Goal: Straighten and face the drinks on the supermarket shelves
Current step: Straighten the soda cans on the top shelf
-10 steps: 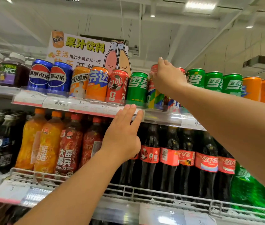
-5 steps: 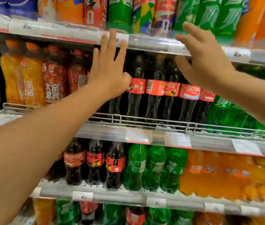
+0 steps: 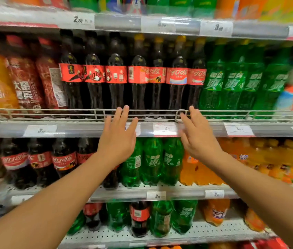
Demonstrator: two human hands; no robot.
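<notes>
Grey metal shelving (image 3: pixel 187 130) w/ wire rail (image 3: pixel 52 110) (price tags (image 3: pixel 40 130) blurred).

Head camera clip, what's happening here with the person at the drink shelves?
A person is facing supermarket shelves of bottled drinks, both arms stretched out. The left hand and right hand are open with straight fingers, raised in front of the wire rail under the row of cola bottles, holding nothing. Some cola labels are turned sideways, showing barcodes, so facing that row looks not yet done. Green soda bottles stand to the right.

Wire-fronted shelf (image 3: pixel 52 112): cola bottles (image 3: pixel 117 78) in row, green soda bottles (image 3: pixel 232 81) at right, orange and red ones, blurred, left.
</notes>
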